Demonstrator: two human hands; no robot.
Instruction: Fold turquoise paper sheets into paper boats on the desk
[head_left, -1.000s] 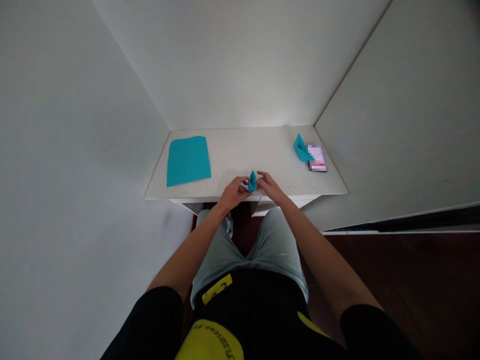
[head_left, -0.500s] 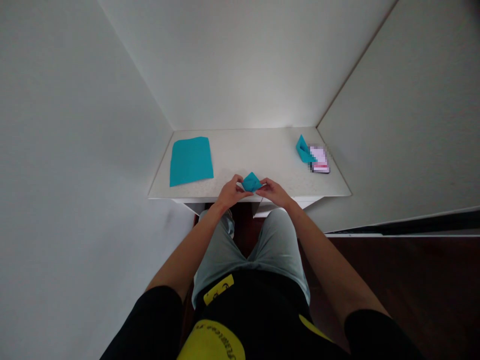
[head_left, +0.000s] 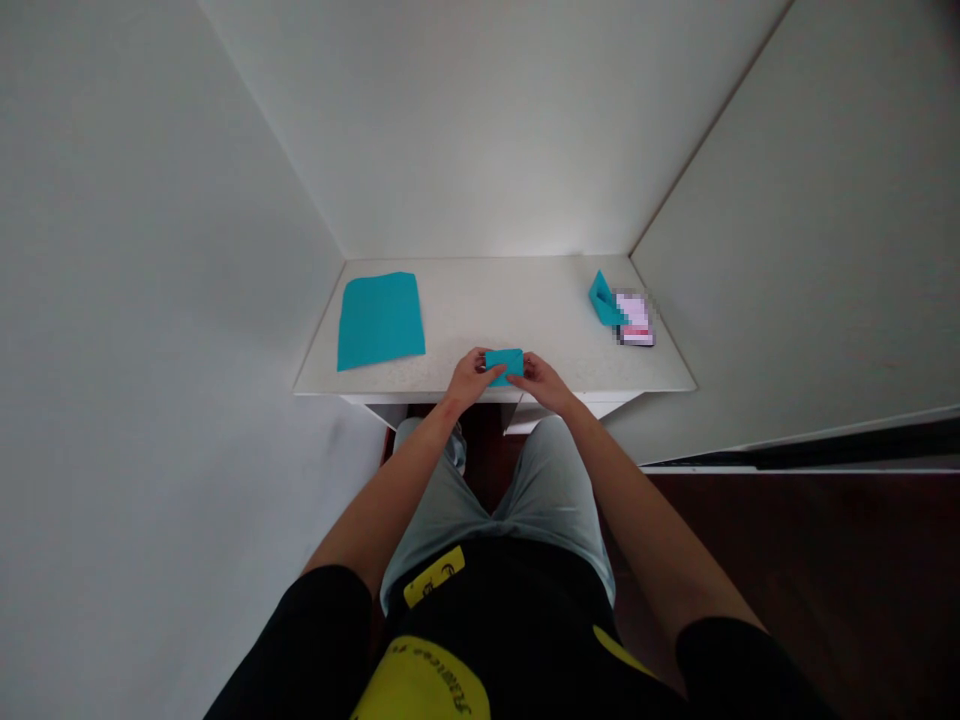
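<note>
Between my hands, over the front edge of the white table [head_left: 517,290], is a small piece of folded blue paper [head_left: 507,359], roughly rectangular with crease lines on its face. My left hand [head_left: 470,377] grips its left side, thumb laid across the front. My right hand [head_left: 545,383] pinches the right side, its thumb near the lower edge. The fingers behind the paper are mostly hidden. Farther right on the table sits a folded blue paper boat [head_left: 602,301].
A blue paper sheet [head_left: 381,320] lies flat at the table's left. Beside the paper boat, a pixelated phone-like object [head_left: 636,318] lies at the right. Walls enclose the table at the back and both sides. Below the front edge, a drawer [head_left: 529,417] juts out slightly.
The folded paper has gone from a pointed diamond shape to a flat rectangle in my hands. My left thumb has moved onto its front. The sheet and the boat stay put.
</note>
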